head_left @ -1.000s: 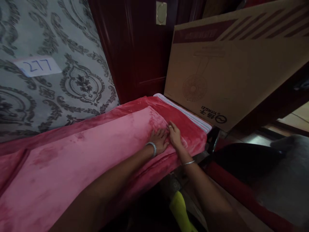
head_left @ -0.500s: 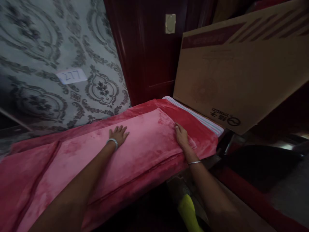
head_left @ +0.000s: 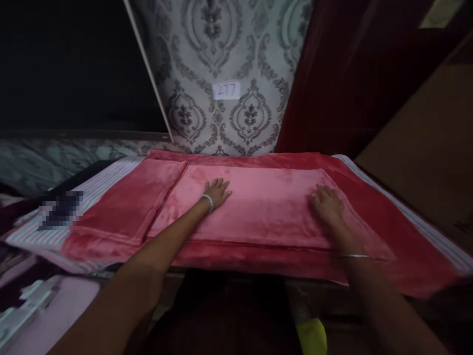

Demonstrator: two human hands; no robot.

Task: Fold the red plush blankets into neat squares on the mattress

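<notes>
A pink and red plush blanket (head_left: 266,207) lies in flat folded layers, its pale pink side up across the middle. At the left, a darker red flap (head_left: 136,197) is folded over on it. My left hand (head_left: 218,192) rests on the pale pink part with fingers spread, just right of that flap. On the right half of the same surface lies my right hand (head_left: 327,204), palm down with fingers apart and slightly blurred. Under the blanket a striped cloth (head_left: 99,187) shows at both ends.
A dark screen (head_left: 70,69) stands at the back left beside patterned wallpaper bearing a "277" label (head_left: 226,90). To the right are a dark red door (head_left: 340,84) and a large cardboard box (head_left: 424,143). A yellow-green object (head_left: 312,336) is below the front edge.
The view has swung left, bringing the screen and the blanket's left end into sight. My right hand has left the blanket's right fold edge and now lies flat on the pink surface.
</notes>
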